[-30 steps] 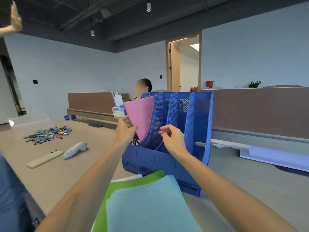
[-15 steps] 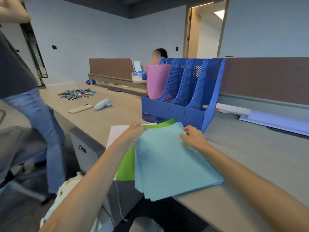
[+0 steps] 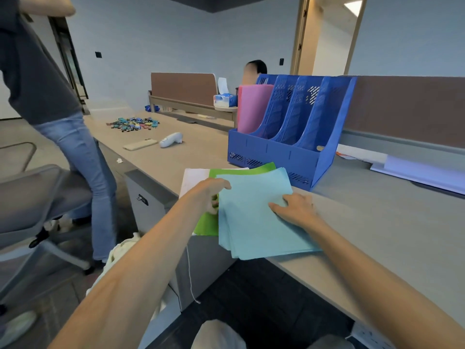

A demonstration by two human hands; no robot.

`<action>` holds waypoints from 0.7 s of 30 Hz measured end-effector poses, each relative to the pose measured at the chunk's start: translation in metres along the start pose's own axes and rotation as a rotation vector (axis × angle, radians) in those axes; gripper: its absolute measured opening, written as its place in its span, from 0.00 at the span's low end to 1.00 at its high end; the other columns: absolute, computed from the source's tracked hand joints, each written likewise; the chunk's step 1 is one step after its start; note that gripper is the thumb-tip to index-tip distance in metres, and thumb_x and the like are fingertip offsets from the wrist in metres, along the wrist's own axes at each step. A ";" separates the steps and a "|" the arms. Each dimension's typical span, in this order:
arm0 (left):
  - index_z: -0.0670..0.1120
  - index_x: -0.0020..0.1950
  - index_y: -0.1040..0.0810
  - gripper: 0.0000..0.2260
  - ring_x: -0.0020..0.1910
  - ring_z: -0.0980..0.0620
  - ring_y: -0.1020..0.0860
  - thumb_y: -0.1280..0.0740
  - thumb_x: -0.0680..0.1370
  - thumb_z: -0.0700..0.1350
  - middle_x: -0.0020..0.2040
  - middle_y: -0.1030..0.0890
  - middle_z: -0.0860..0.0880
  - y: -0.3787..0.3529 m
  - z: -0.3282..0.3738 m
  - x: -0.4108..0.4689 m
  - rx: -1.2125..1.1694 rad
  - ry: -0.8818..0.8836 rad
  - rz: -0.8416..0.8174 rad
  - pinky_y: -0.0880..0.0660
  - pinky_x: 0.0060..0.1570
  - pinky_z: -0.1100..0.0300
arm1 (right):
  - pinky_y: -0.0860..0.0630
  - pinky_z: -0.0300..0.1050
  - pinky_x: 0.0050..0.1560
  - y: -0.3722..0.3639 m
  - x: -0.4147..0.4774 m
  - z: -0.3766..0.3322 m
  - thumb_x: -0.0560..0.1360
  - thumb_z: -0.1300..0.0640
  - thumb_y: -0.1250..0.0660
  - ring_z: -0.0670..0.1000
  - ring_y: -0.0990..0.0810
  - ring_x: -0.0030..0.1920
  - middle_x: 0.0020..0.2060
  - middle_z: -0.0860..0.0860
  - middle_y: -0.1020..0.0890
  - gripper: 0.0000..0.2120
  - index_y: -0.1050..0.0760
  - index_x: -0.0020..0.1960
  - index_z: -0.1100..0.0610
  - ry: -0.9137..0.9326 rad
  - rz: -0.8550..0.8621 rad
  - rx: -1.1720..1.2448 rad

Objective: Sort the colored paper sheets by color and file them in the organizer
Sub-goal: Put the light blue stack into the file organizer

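A stack of light blue sheets [image 3: 254,222] lies at the desk's front edge, partly overhanging it. Under it are green sheets [image 3: 207,225] and white sheets [image 3: 193,177]. My left hand [image 3: 210,192] pinches the left edge of the blue stack with curled fingers. My right hand [image 3: 294,209] rests flat on top of the blue stack, fingers straight. Behind the papers stands the blue organizer [image 3: 289,152] with several upright slots. Pink sheets [image 3: 253,110] stand in its leftmost slot; the other slots look empty.
A person in jeans [image 3: 73,147] stands left by a grey chair [image 3: 37,197]. On the desk lie a phone [image 3: 139,144], a white device [image 3: 172,139] and a heap of small colored pieces [image 3: 133,123]. Pale sheets [image 3: 417,172] lie right. Another person sits behind the organizer.
Both hands left the organizer after the pink sheets went into its left slot, and came down onto the blue stack. My view dropped toward the desk's front edge.
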State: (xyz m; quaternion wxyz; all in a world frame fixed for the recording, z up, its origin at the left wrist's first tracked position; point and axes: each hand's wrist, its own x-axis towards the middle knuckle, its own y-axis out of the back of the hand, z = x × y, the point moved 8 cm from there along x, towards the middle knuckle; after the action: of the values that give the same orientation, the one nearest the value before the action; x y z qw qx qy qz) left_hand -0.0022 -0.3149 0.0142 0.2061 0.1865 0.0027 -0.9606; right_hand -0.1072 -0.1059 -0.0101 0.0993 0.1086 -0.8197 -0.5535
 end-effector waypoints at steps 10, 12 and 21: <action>0.39 0.62 0.25 0.15 0.48 0.45 0.22 0.41 0.77 0.31 0.55 0.20 0.42 -0.025 0.033 -0.002 0.176 -0.309 -0.007 0.23 0.45 0.57 | 0.38 0.55 0.68 0.000 0.004 -0.002 0.73 0.37 0.39 0.59 0.40 0.70 0.68 0.55 0.33 0.28 0.33 0.66 0.54 -0.159 -0.104 0.202; 0.43 0.61 0.24 0.15 0.45 0.50 0.21 0.41 0.78 0.32 0.53 0.19 0.47 -0.026 0.050 -0.015 0.129 -0.433 -0.022 0.23 0.37 0.63 | 0.35 0.55 0.68 0.011 0.008 0.004 0.70 0.35 0.34 0.57 0.35 0.70 0.67 0.51 0.30 0.34 0.34 0.68 0.53 -0.181 -0.030 0.472; 0.45 0.63 0.27 0.10 0.52 0.47 0.19 0.38 0.81 0.43 0.57 0.19 0.47 0.019 0.143 -0.067 0.015 -0.972 0.077 0.21 0.49 0.51 | 0.18 0.46 0.46 0.128 0.007 -0.041 0.70 0.53 0.24 0.49 0.15 0.48 0.50 0.48 0.15 0.21 0.25 0.60 0.56 0.179 0.173 1.361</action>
State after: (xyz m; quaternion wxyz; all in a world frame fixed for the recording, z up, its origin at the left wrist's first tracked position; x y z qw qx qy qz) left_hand 0.0111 -0.3176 0.1729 0.2175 -0.2822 -0.1078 -0.9281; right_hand -0.1110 -0.0977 0.1246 0.1203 0.1262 -0.9791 0.1049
